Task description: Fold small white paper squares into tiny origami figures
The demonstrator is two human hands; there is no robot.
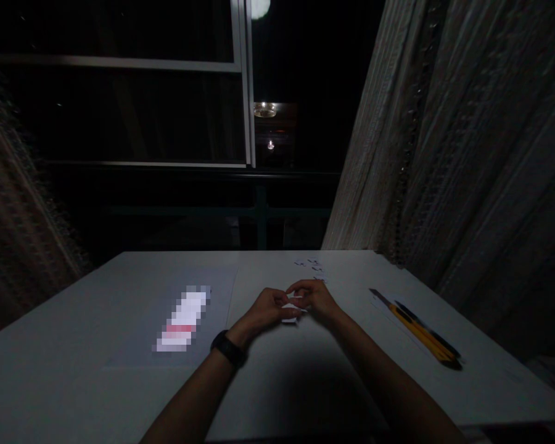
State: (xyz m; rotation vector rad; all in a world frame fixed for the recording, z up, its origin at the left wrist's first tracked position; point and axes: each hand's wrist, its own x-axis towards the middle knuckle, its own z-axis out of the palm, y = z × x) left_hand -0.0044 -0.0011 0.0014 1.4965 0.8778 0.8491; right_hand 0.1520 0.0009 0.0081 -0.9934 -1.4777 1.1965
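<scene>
Near the middle of the white table (277, 382), my left hand (268, 307) and my right hand (315, 298) meet around a small piece of white paper (290, 313). The fingers of both hands are closed on the paper, with thumbs toward each other. Part of the paper is hidden behind the fingers. A dark watch (228, 349) is on my left wrist. Just beyond my right hand lie several small paper pieces (314, 263) with dark marks on them.
A yellow utility knife (416, 327) with its blade out lies at the right, beside a dark pen (432, 330). On the left, a blurred-out bright phone-like rectangle (183, 317) rests on a pale sheet (134, 348). Curtains (374, 142) hang beside a dark window (143, 111).
</scene>
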